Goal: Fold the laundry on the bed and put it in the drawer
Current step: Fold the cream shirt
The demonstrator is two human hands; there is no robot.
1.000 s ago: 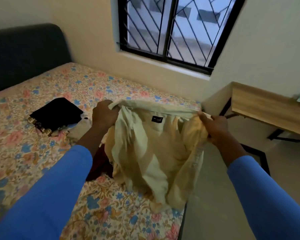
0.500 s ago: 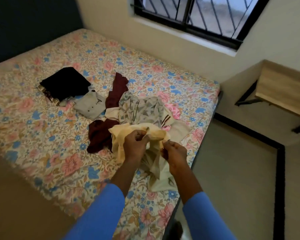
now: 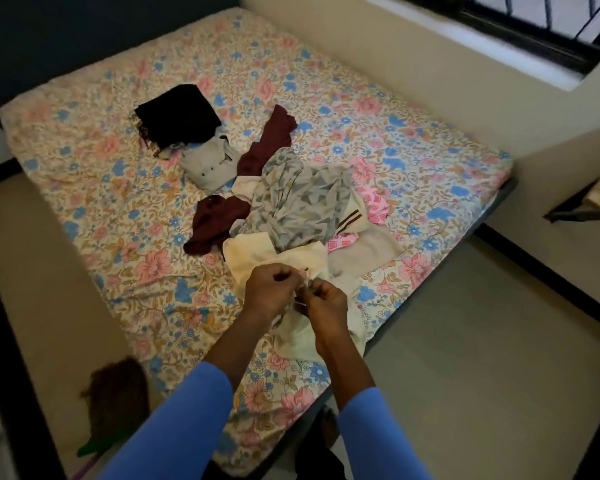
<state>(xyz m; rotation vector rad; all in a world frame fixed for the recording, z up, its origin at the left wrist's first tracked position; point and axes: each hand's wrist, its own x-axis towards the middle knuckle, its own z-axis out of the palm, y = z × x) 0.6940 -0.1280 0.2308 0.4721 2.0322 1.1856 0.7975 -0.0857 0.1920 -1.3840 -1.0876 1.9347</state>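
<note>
Low in the frame's centre, the left hand (image 3: 269,293) and right hand (image 3: 326,303) pinched the cream garment (image 3: 312,261); it lay on the floral bed (image 3: 84,140), below the unfolded pile (image 3: 298,199).

One bed (image 3: 84,140) carries one folded black garment (image 3: 179,116), one grey buttoned garment (image 3: 210,164), one maroon garment (image 3: 215,220), one grey patterned garment (image 3: 298,206), one pink patterned piece (image 3: 374,202) and one cream garment (image 3: 312,258), plus two hands, the left hand (image 3: 269,292) and the right hand (image 3: 326,304), and one window (image 3: 534,22).
</note>
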